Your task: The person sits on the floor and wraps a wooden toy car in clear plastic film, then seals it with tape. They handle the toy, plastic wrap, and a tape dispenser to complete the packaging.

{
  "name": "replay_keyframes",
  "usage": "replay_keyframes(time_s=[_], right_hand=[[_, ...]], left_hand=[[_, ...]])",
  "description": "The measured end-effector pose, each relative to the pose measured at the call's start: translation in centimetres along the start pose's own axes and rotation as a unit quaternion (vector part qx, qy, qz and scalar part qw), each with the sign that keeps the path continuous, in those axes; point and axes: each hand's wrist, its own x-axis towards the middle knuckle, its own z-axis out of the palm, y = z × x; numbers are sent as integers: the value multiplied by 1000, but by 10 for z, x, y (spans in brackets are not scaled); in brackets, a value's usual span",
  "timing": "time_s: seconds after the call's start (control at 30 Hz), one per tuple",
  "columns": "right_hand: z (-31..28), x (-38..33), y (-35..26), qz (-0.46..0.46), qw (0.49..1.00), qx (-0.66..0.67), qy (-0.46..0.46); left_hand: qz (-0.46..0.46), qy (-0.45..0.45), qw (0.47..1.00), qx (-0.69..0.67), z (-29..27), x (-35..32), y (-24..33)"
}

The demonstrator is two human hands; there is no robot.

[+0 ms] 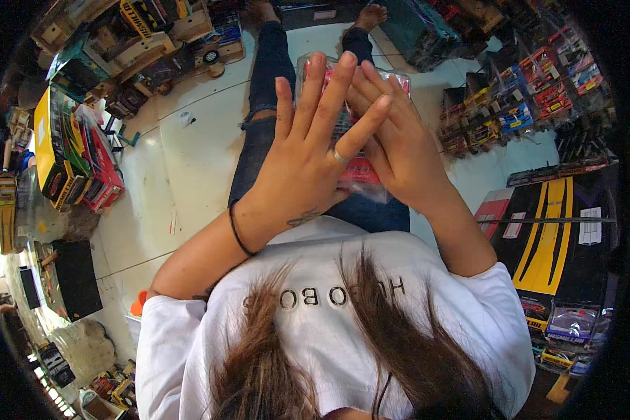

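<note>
Both of my hands are raised in front of me, backs up, with nothing in them. My left hand (304, 136) has its fingers spread, a ring on one finger and a dark band at the wrist. Its fingers partly overlap my right hand (402, 150), whose fingers are stretched out and partly hidden. Below the hands, between my legs, lies a clear plastic package (364, 173) with red and dark contents. The hands cover most of it, so I cannot make out exactly what is inside.
Yellow, black and red boxes (56, 150) stand on the left of the tiled floor (157, 182), near a wooden rack (143, 52). Rows of packaged toy cars (518, 115) lie at the far right. Nearer, a large black box with yellow stripes (553, 234) sits on the right.
</note>
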Motion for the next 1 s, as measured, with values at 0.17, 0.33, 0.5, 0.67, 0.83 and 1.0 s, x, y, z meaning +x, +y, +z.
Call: replay_keyframes(time_s=[0.17,0.33,0.5,0.67,0.83,1.0], right_hand=[[-26,-21,31,68,938,315,127],[-16,1,84,195,964,173,43],[-13,51,75,185,943,218,-168],[-8,79,66,298,919,206,-156],[2,64,79,164,942,282,-85],[5,60,70,92,951,294,-27]], left_hand=[[-20,29,949,-314,-29,0,-41],[-255,-193,922,-218,-38,71,-98],[-59,-182,976,-100,-19,134,-88],[-24,-150,983,-107,-16,143,-72],[86,68,989,-103,-44,92,-35],[102,-190,959,184,-22,1,17]])
